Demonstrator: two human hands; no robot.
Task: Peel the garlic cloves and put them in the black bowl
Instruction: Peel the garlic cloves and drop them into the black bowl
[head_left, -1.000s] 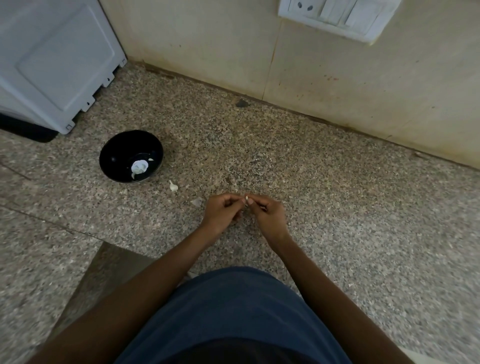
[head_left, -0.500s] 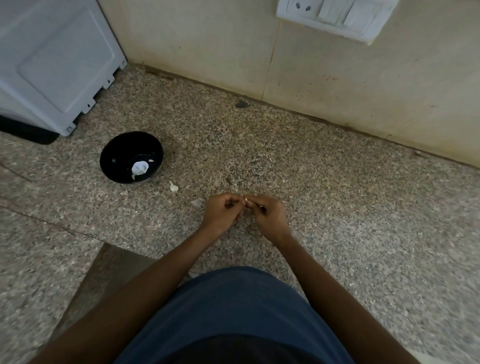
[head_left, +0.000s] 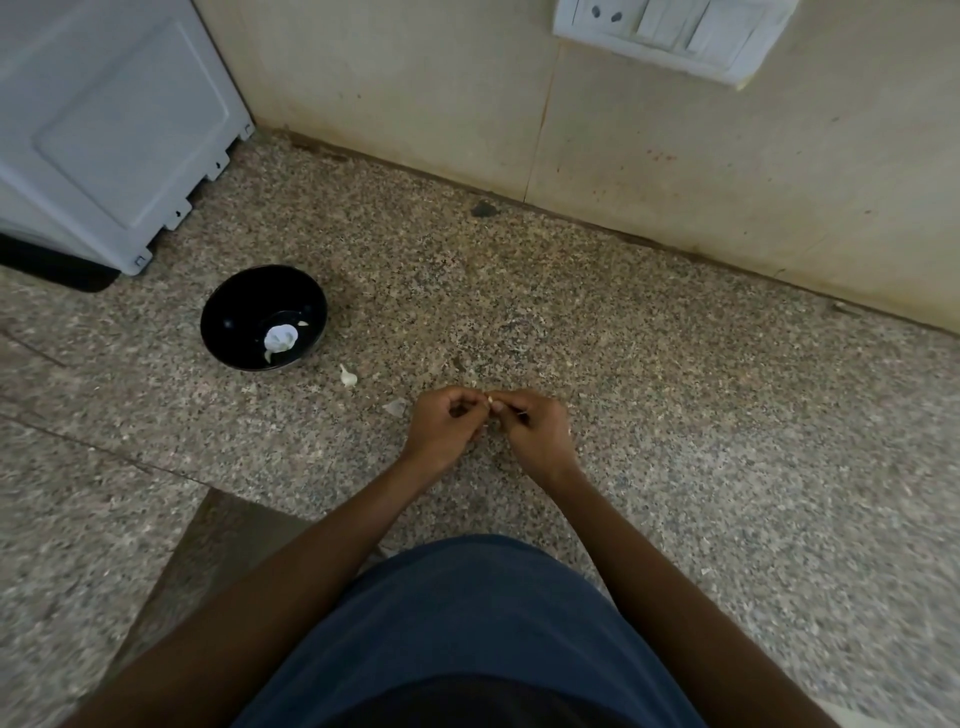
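Two hands meet at the frame's centre above the speckled desk (head_left: 675, 415): the left hand (head_left: 447, 426) and right hand (head_left: 537, 431) each pinch a small garlic clove (head_left: 489, 399) between curled fingertips. The black bowl (head_left: 228, 312) sits centre-left, well apart; a loose clove (head_left: 347, 376) lies just beside it.

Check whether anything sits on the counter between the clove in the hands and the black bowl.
Nothing blocks the way. Both hands, left hand and right hand, pinch the garlic clove. Toward the black bowl lie only a peel scrap and a loose clove, flat on the counter.
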